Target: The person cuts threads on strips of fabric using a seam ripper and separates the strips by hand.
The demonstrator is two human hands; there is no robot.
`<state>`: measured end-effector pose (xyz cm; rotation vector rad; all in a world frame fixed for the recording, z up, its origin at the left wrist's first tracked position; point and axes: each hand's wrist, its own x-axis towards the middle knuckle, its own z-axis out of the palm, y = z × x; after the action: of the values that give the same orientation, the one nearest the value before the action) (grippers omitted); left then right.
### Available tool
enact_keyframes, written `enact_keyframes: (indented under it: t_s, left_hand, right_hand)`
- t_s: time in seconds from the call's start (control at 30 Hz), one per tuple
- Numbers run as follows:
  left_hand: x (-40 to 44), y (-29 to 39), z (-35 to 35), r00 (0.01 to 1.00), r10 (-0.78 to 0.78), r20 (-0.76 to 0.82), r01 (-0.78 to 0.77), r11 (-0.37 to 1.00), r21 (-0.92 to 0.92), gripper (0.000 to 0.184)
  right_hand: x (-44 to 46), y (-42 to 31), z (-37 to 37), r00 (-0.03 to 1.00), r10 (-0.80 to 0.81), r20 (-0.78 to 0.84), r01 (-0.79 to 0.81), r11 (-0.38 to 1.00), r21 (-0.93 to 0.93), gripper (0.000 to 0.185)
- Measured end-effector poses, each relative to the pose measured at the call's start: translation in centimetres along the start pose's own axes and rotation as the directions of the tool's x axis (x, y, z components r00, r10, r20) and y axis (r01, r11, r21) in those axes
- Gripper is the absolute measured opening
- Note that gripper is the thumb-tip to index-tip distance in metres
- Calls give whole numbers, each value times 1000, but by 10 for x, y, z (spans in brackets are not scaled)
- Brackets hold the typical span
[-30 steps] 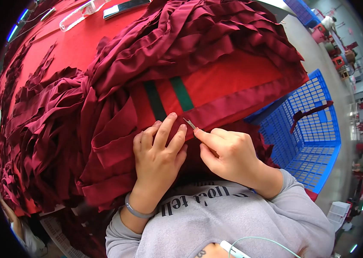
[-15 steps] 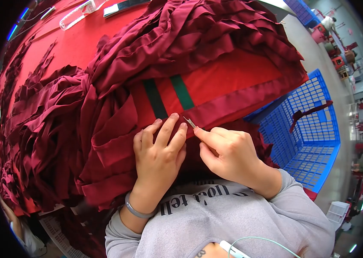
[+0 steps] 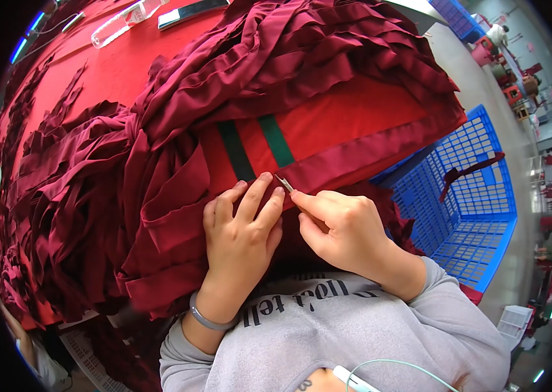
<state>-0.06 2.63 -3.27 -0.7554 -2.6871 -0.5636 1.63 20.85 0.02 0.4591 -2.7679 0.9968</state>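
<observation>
My left hand (image 3: 240,225) lies on a maroon fabric strip (image 3: 348,157) at the table's near edge, fingers spread and pressing down. From the right, my right hand (image 3: 344,228) pinches a small seam ripper (image 3: 285,182) with a forked metal tip. Its tip points up and left, onto the strip beside my left fingertips. Much of the tool is hidden inside my fist. Beyond the fingers, a dark green band (image 3: 235,150) and a brighter green band (image 3: 276,140) run across the red cloth (image 3: 335,108).
Heaped maroon strips (image 3: 276,59) cover the table behind and to the left. A clear plastic bottle (image 3: 119,26) and a phone-like dark slab (image 3: 192,13) lie at the back. On the right stands a blue plastic basket (image 3: 478,228) with a maroon scrap (image 3: 472,173) over it.
My right hand has shifted slightly left, bringing the seam ripper's tip closer to my left fingertips. My left hand stays in place.
</observation>
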Motion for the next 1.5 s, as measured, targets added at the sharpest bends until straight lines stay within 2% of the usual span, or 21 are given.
enact_keyframes:
  t_s: [0.13,0.23,0.3,0.33,0.47,0.5,0.57,0.97,1.37,1.5]
  left_hand:
    - [-1,0,0,1000,2,1,-2,1000,-3,42]
    - [-1,1,-1,1000,0,11,0,1000,0,42]
    - [-1,0,-2,1000,2,12,-2,1000,1,43]
    - [-1,0,-1,1000,7,9,-7,1000,0,44]
    - [-4,-1,3,999,-31,-40,27,995,-100,49]
    - [-4,-3,4,998,-23,-51,17,992,-126,50]
    - [-8,-8,5,997,-18,-69,5,984,-178,51]
    - [-5,-5,4,999,-7,-43,5,998,-56,48]
    - [-4,-4,3,999,-9,-37,6,998,-57,48]
    - [-4,-5,3,999,-12,-40,10,998,-60,48]
  right_hand:
    - [0,0,3,1000,6,0,-6,1000,1,28]
    - [6,3,12,989,-21,-144,13,998,-59,30]
    - [13,11,10,953,-4,-304,-22,996,-81,31]
    - [16,9,4,949,55,-310,-56,998,6,31]
    - [8,3,-2,992,-82,-94,84,996,17,32]
    - [5,2,0,990,-115,-82,118,992,34,32]
    - [0,3,4,998,-65,0,65,998,20,27]
    - [4,-3,5,996,-59,61,63,995,-81,29]
    - [4,-2,11,999,-47,-2,47,998,-48,29]
    - [1,-6,6,998,-49,38,50,998,-40,29]
